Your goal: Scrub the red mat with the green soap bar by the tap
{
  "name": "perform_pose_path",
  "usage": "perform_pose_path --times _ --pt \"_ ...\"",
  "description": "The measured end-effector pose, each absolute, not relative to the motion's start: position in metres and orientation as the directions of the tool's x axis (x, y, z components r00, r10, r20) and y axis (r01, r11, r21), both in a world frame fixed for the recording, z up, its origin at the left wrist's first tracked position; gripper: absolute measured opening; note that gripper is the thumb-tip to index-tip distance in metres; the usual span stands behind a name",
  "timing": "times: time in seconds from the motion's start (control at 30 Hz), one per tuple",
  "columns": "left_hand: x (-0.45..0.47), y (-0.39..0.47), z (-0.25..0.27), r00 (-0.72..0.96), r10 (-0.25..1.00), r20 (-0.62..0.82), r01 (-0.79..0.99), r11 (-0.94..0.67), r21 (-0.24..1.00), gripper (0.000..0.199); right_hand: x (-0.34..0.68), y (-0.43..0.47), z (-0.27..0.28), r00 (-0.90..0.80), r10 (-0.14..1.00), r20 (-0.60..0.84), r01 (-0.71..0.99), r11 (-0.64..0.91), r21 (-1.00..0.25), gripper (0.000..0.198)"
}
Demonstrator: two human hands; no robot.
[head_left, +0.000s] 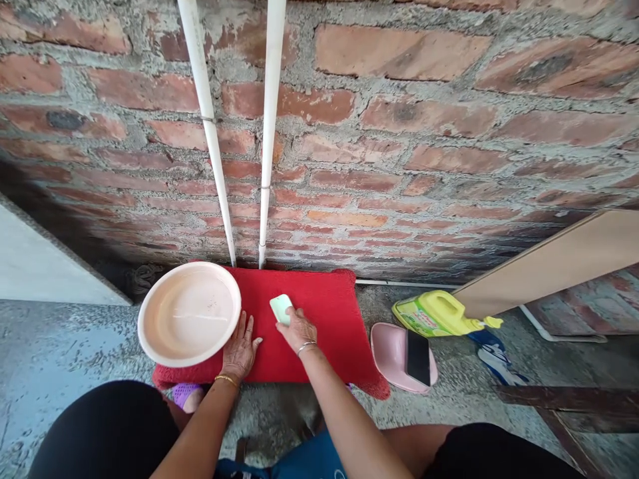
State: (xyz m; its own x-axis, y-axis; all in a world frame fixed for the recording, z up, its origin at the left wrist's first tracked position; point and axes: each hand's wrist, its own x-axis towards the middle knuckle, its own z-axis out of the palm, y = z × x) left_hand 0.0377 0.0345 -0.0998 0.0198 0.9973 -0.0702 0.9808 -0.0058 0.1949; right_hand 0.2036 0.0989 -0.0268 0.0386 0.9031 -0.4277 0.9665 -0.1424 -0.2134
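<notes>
Clamps right grip [299,330] around a pale green block [279,306] on red cloth [334,313], masking the block's near end and leaving its underside out of sight. Lays left grip [240,350] flat and loosely spread to the left, too close to a cream basin [160,306] to tell contact. Shows, right of both, a pink bowl [389,349] partly covered by a black slab [418,358].
</notes>
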Motion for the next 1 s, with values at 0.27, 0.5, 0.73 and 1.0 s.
perform_pose_path --times 0.27,0.5,0.73,1.0 --pt "0.038 0.035 -0.105 0.017 0.996 -0.084 0.982 -0.001 0.19 0.058 0.276 0.113 -0.014 0.467 0.796 -0.386 0.838 -0.537 -0.093 0.045" --pt "0.037 0.037 -0.105 0.026 0.995 -0.099 0.983 -0.008 0.183 0.059 0.157 0.125 -0.03 -0.09 0.921 -0.379 0.967 -0.01 -0.254 0.043" --pt "0.039 0.036 -0.107 0.024 0.997 -0.079 0.981 -0.008 0.193 0.06 0.295 0.13 -0.015 0.429 0.812 -0.395 0.867 -0.494 -0.073 0.044" --pt "0.039 0.037 -0.107 0.016 0.997 -0.071 0.978 -0.001 0.207 0.058 0.211 0.14 -0.018 0.181 0.925 -0.335 0.925 -0.276 -0.262 0.042"
